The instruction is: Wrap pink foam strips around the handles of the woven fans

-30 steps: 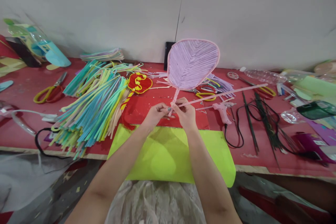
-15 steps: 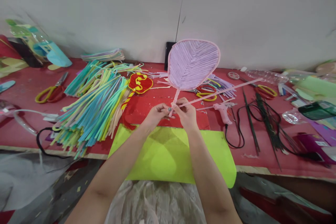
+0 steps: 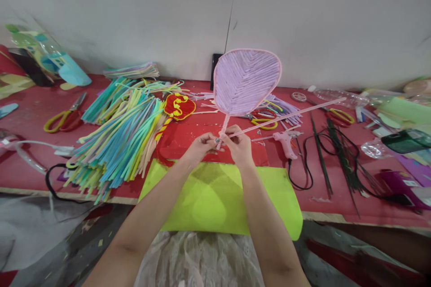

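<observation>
A lilac leaf-shaped fan [image 3: 247,81] with a pink rim stands upright over the table, its handle pointing down to my hands. My left hand [image 3: 206,144] is closed, pinching the lower end of the handle. At the handle's right side, my right hand [image 3: 238,142] is closed too, its thumb and forefinger on a pink pipe cleaner [image 3: 289,116] that meets the handle and stretches out to the right. Pink winding covers the handle above my fingers. The exact contact between fingertips, handle and pipe cleaner is partly hidden.
Bundled pastel pipe cleaners [image 3: 121,139] lie left, beside a small red-and-yellow fan [image 3: 179,106]. Scissors [image 3: 65,114] lie further left. To the right are a pink glue gun [image 3: 285,142] with its cord and dark green wires [image 3: 343,157]. A yellow-green sheet [image 3: 208,202] covers the front edge.
The pink pipe cleaner's free end has swung slightly outward to the right. The fan's blade has shifted a little to the left. Both hands keep their hold in nearly the same place.
</observation>
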The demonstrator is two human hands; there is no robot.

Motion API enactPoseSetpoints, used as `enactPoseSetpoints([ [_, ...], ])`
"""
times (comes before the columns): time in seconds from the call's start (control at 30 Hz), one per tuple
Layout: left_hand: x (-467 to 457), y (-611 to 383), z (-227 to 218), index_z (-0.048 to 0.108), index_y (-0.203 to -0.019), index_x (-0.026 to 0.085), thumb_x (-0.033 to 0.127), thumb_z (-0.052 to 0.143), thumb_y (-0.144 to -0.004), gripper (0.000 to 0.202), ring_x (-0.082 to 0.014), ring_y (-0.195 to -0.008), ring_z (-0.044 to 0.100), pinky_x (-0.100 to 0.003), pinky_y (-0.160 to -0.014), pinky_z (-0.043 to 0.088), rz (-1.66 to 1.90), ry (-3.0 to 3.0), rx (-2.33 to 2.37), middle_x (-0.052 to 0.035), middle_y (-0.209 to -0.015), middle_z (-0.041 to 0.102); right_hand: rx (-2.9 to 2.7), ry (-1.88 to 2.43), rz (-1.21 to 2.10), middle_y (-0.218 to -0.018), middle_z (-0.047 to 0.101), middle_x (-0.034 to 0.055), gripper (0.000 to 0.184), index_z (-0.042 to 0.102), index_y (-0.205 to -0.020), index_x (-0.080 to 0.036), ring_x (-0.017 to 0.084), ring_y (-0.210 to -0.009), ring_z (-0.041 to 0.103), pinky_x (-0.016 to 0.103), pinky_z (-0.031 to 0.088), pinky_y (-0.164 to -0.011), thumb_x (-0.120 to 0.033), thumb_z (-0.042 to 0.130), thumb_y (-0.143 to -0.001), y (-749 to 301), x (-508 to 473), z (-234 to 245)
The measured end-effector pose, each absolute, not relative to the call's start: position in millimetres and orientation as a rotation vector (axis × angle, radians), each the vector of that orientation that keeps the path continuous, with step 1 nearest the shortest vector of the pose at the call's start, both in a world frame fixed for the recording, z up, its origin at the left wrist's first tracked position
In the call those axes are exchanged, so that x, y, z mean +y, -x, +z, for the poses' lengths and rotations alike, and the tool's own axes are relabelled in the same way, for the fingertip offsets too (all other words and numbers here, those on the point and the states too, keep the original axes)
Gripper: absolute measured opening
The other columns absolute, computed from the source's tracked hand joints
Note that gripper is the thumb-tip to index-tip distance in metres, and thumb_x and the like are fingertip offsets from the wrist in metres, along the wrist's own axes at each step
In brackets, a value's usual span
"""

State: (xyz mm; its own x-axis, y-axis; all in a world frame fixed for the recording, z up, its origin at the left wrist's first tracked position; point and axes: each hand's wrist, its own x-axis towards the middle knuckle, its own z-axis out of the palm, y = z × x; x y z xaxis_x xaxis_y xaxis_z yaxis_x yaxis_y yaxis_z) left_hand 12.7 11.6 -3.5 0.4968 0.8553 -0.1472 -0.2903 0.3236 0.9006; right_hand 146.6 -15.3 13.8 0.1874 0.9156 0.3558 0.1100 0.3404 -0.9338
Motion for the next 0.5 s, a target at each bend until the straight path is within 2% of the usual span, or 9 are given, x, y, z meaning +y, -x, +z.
enactPoseSetpoints([
  [0.5, 11.6, -14.2, -5.7, 0.045, -0.065, 0.015, 0.041, 0.076, -0.056, 0.041, -0.0117, -0.062, 0.064, -0.017, -0.052, 0.045, 0.851, -0.927, 0.676, 0.0038, -0.059, 0.058, -1.296, 1.097, 0.728, -0.072, 0.050, -0.0013, 0.012, 0.058, -0.071, -0.020, 0.010, -0.064, 0.050, 0.022, 0.041, -0.056, -0.032, 0.062, -0.074, -145.0, -15.1, 12.2],
])
